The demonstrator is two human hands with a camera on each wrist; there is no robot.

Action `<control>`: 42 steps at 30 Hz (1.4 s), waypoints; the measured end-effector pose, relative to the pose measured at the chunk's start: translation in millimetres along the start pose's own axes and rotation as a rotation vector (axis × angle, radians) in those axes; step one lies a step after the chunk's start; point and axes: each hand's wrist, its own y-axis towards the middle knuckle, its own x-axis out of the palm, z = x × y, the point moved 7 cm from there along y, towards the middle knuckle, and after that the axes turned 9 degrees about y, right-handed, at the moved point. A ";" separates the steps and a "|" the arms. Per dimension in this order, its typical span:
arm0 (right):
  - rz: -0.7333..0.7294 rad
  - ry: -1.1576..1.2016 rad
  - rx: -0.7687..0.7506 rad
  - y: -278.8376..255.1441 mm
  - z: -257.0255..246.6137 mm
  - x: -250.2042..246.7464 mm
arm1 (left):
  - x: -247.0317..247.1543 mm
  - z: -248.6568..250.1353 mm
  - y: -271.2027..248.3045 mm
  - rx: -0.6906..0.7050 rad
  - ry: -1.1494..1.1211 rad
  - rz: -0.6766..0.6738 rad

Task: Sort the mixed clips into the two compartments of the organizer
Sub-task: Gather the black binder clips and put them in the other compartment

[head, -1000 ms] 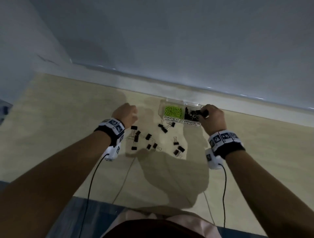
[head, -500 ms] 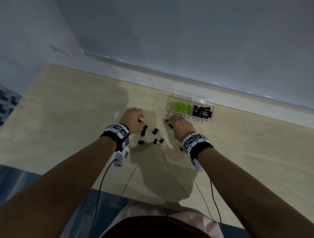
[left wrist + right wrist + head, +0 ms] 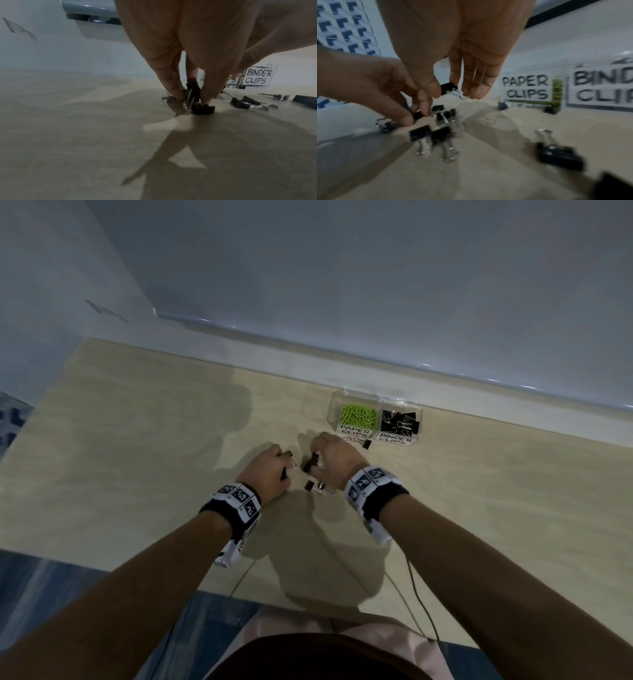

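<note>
Beige tabletop (image 3: 137, 440) by a grey wall | right hand (image 3: 334, 462) is pinching one black binder clip (image 3: 447, 88) | left hand (image 3: 269, 474) is gripping clips (image 3: 193, 94) on the table | more lying loose (image 3: 559, 155) nearby | organizer (image 3: 419, 419) sitting far right, green paper clips (image 3: 358, 416) left, binder clips right.

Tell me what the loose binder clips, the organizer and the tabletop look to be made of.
Binder clips: matte black bodies with shiny wire handles that glint, so probably painted and plated metal.
Organizer: clear and glossy, its contents visible through the walls; likely hard plastic, with white paper-like labels.
Tabletop: pale beige, faint grain, low sheen; looks like wood laminate, though it could be real wood.
</note>
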 end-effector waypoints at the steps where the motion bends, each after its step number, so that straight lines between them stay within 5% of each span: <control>1: -0.003 0.011 -0.014 3.2 -7.9 7.1 | 0.4 -0.2 0.2 -0.008 0.009 -0.006; 9: -0.041 -0.013 0.034 2.5 -7.5 23.6 | 3.0 -11.6 6.2 -0.039 0.032 -0.064; 18: 0.591 0.305 0.290 -66.8 96.8 -91.8 | -56.5 76.7 48.3 0.096 -0.418 0.080; 25: 0.524 0.157 0.371 -57.4 143.7 -121.7 | -83.2 168.8 120.0 0.127 -0.467 0.151; 30: 0.678 0.218 0.289 -90.1 145.4 -102.1 | -77.0 179.5 142.8 0.124 -0.392 0.109; 32: 0.584 0.205 0.209 -98.7 130.8 -76.6 | -77.7 172.0 133.4 0.159 -0.372 0.103; 37: 0.011 0.118 0.124 -97.8 92.0 -7.5 | -62.9 98.2 76.1 0.185 -0.319 0.078; 42: 0.054 0.077 0.038 -101.4 87.8 9.0 | -22.7 7.3 5.2 0.093 -0.164 -0.089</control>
